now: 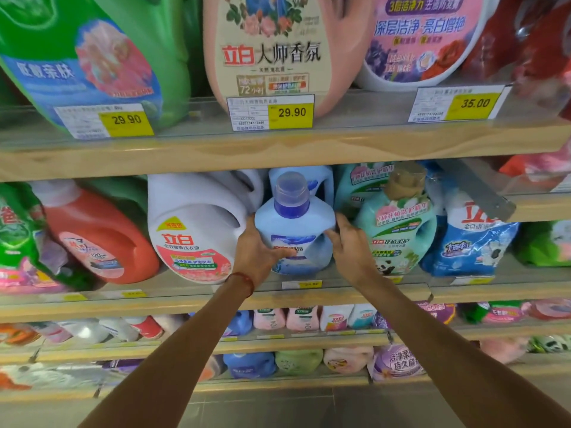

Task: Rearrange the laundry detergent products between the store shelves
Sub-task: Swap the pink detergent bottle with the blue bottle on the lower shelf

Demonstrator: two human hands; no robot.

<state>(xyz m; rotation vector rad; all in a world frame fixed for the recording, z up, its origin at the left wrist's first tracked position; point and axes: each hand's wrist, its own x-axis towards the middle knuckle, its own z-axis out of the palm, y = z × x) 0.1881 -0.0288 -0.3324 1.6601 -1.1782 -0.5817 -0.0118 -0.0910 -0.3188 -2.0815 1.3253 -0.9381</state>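
The light-blue detergent bottle (295, 233) stands upright, long axis vertical and purple cap up, at the front edge of the middle shelf (185, 299), straight ahead of both arms between the white Liby jug (197, 230) and the teal bottle (398, 230). The left hand (258, 251) wraps its left flank with fingers across the label, and the right hand (349, 245) grips its right side at the handle, both equally near. Another blue bottle stands just behind it.
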